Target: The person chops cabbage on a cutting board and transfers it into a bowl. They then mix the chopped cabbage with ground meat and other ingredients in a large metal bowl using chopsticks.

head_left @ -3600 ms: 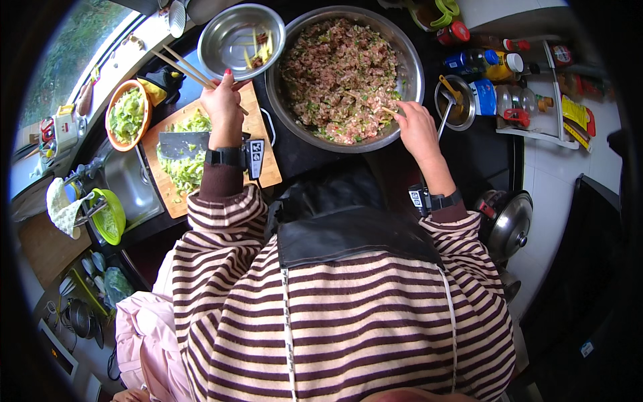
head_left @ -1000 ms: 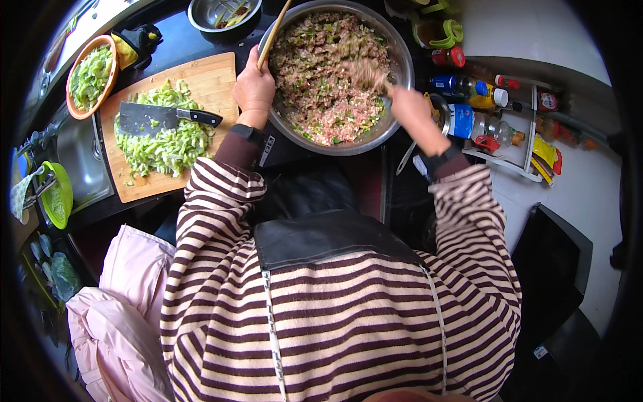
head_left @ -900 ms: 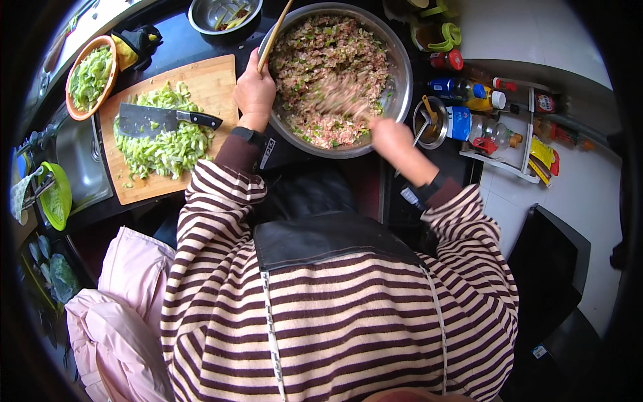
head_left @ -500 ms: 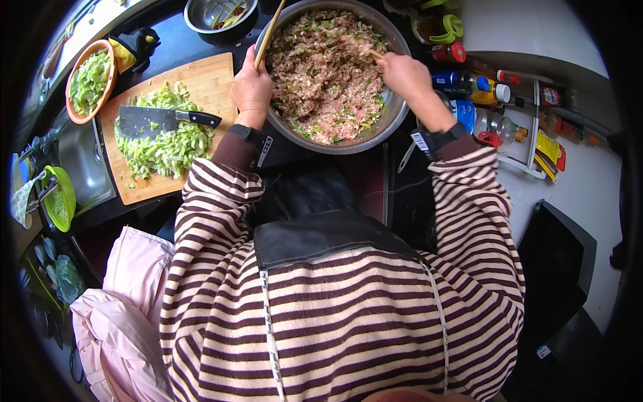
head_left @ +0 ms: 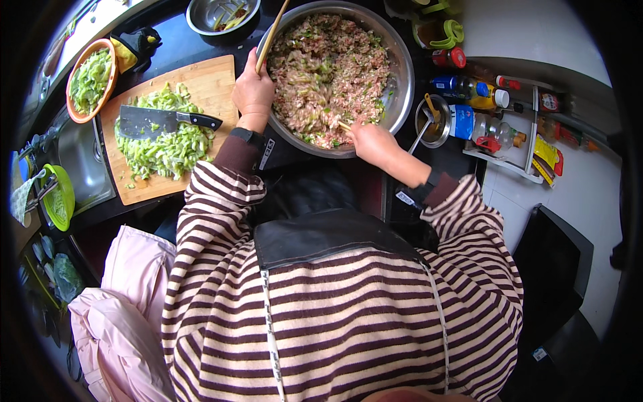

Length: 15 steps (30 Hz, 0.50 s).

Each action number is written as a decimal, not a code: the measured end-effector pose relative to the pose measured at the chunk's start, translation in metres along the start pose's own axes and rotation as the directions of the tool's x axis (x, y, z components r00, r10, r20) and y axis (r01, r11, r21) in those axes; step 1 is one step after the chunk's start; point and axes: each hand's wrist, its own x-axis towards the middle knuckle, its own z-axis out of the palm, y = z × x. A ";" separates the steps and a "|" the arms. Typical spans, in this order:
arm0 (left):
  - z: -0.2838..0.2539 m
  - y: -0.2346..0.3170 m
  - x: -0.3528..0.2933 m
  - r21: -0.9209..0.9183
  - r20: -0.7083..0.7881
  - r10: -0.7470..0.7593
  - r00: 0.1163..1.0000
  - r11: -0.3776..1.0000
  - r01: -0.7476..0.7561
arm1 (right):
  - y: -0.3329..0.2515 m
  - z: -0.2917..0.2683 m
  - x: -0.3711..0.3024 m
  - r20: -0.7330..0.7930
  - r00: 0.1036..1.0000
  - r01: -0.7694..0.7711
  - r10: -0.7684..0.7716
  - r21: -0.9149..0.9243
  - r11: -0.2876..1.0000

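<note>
A large steel bowl (head_left: 402, 80) holds pink minced meat (head_left: 358, 57) mixed with chopped greens. At its left rim my left hand (head_left: 253, 97) is closed round a wooden chopstick (head_left: 271, 37) that points up and away; whether it is one or a pair I cannot tell. My right hand (head_left: 376, 149), over the bowl's near right rim, is closed on chopsticks (head_left: 344, 126) whose far ends are lost in the blurred meat. Left of the bowl, a cleaver (head_left: 149, 123) lies on chopped pale green vegetable (head_left: 161, 158) on a wooden cutting board (head_left: 218, 75).
An orange-rimmed bowl (head_left: 110, 87) of chopped greens stands far left, beside the sink (head_left: 90, 167). Behind the board is a small steel bowl (head_left: 249, 20). To the right are a steel cup (head_left: 439, 134) with utensils and a white rack (head_left: 509, 164) by several bottles.
My right hand has swept from the bowl's right side toward me and left, to its near rim. The meat has shifted with the stirring. My left hand stays at the left rim.
</note>
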 end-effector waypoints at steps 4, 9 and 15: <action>0.000 0.000 0.001 0.007 0.017 -0.018 1.000 1.000 0.018 | -0.005 -0.041 -0.023 -0.098 0.993 -0.073 0.072 -0.006 0.997; 0.002 -0.001 0.001 -0.036 0.000 0.004 1.000 0.999 -0.004 | -0.031 -0.028 0.004 0.110 0.994 0.019 -0.019 -0.001 1.000; 0.002 -0.004 0.000 -0.017 -0.013 0.032 0.999 0.999 -0.032 | 0.023 -0.051 0.073 -0.100 0.976 -0.205 0.192 -0.146 0.968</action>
